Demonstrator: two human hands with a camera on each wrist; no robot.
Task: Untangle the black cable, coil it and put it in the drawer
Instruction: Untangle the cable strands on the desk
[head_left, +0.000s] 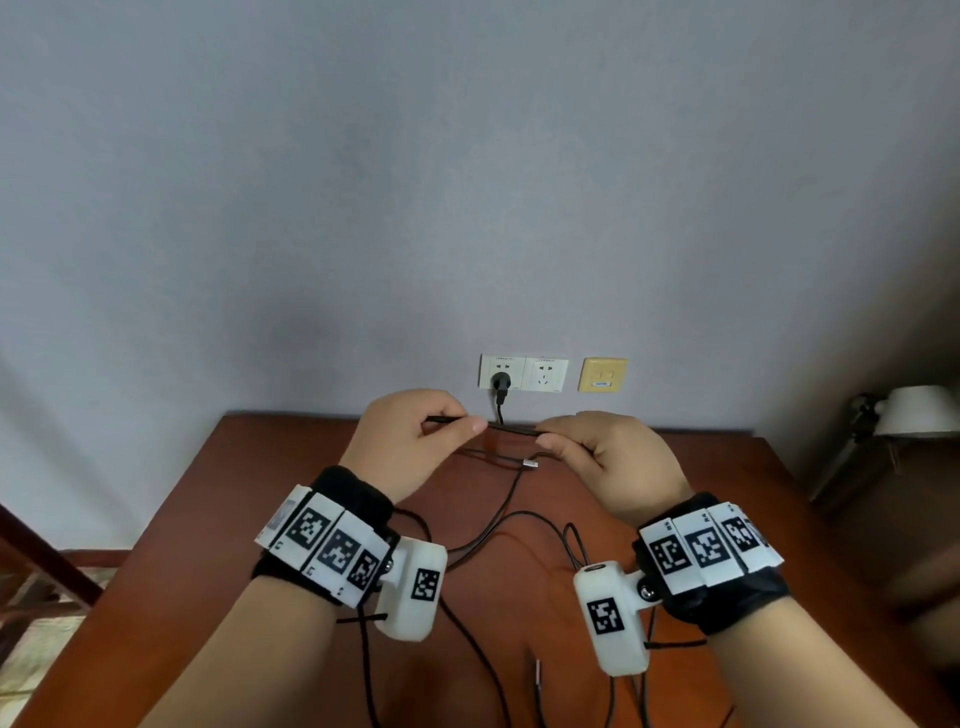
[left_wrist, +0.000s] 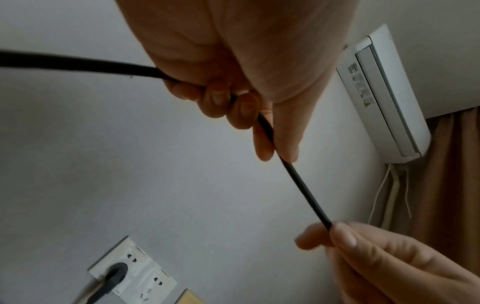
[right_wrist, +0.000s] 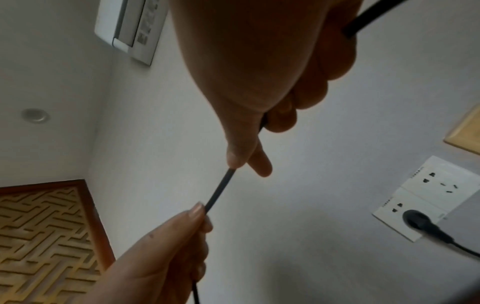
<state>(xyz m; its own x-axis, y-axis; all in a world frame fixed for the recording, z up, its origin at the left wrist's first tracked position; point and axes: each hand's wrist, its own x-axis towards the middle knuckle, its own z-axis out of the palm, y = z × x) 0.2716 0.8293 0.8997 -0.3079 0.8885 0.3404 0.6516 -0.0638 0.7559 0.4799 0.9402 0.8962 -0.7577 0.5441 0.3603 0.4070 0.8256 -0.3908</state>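
While both hands hold a short stretch of the black cable (head_left: 511, 429) taut in the air above the wooden table (head_left: 270, 483), the step in hand looks like drawing the cable straight so that its tangle can be worked out; the left hand (head_left: 410, 447) pinches it between thumb and forefinger with the other fingers curled round it, and the right hand (head_left: 613, 457) grips it the same way, the two hands near each other with a bare span of cable between them. To do it well, I judge that the hands should slide apart along the cable with a light grip, letting it run through the fingers instead of jerking it, since a hard pull could tighten any knot lying in the slack; the loose lengths trail down over the table towards the person, crossing one another, so they should be fed through a little at a time; a metal-tipped connector (head_left: 530, 463) lies on the table just beneath the hands, and another end (head_left: 538, 675) lies nearer the person.

Counted: two hands; two white wall sockets (head_left: 523, 372), one of them filled by a black plug (head_left: 501, 387); one yellow wall plate (head_left: 602, 374); one table; whether the strands belong to one cable or more I cannot tell; no drawer is in view.
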